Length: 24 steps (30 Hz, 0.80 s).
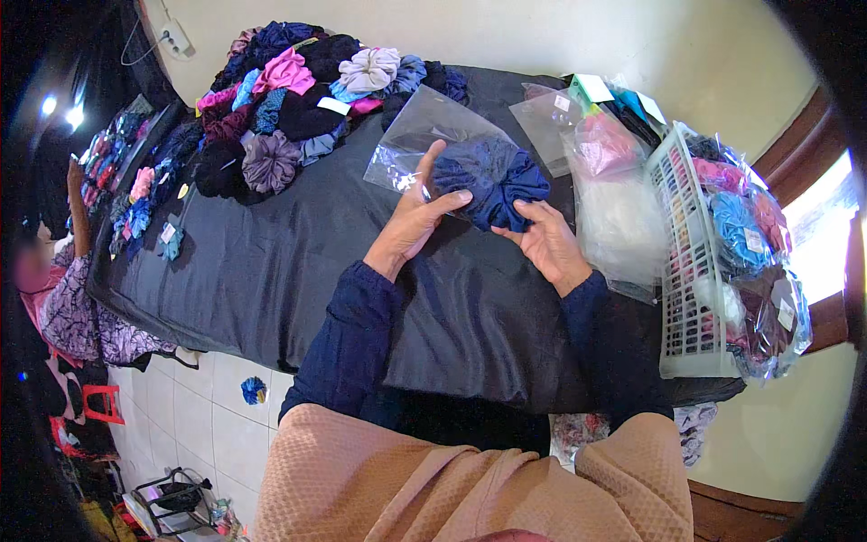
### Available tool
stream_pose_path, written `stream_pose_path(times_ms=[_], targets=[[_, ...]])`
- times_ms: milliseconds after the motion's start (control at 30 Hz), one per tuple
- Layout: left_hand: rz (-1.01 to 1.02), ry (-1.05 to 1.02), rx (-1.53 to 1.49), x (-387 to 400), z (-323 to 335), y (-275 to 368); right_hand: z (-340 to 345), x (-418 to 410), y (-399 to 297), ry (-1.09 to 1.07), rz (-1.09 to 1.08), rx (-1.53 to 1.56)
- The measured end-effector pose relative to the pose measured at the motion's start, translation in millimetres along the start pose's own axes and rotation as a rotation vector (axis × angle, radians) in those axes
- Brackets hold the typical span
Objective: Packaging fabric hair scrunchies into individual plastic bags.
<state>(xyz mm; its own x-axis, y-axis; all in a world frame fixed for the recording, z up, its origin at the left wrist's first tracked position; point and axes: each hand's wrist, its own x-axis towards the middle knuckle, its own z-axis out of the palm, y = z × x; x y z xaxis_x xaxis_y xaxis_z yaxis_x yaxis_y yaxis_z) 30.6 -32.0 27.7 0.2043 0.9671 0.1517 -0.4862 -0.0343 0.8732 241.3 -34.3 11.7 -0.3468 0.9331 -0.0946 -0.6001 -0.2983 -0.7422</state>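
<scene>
A navy blue fabric scrunchie (518,183) is partly inside a clear plastic bag (433,122) above the dark-covered table (291,244). My left hand (420,210) grips the bag and the scrunchie's left side, its thumb on top and index finger stretched along the plastic. With thumb and fingertips my right hand (545,240) pinches the scrunchie's lower right edge, which sticks out of the bag. The undersides of the fingers are hidden.
Loose scrunchies (271,159) are heaped at the back left. On the right lie clear bags (616,223) beside a white plastic basket (687,271) of bagged scrunchies. Another person (68,305) sits at the far left; a blue scrunchie (253,391) lies on the tiled floor.
</scene>
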Motion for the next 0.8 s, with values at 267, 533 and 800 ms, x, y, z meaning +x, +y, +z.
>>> stream_pose_path(times_ms=[267,533,800], targets=[[-0.055,-0.035,-0.012,-3.2,5.9,6.0,9.8,-4.3,-1.6,0.042,-0.038,-0.163],[-0.202,-0.084,0.012,-3.5,6.9,-6.7,16.7,-8.8,2.5,0.202,-0.186,-0.297],[-0.15,-0.083,-0.214,0.9,-0.9,-1.6,17.3,-5.6,-8.0,0.058,-0.201,-0.07]])
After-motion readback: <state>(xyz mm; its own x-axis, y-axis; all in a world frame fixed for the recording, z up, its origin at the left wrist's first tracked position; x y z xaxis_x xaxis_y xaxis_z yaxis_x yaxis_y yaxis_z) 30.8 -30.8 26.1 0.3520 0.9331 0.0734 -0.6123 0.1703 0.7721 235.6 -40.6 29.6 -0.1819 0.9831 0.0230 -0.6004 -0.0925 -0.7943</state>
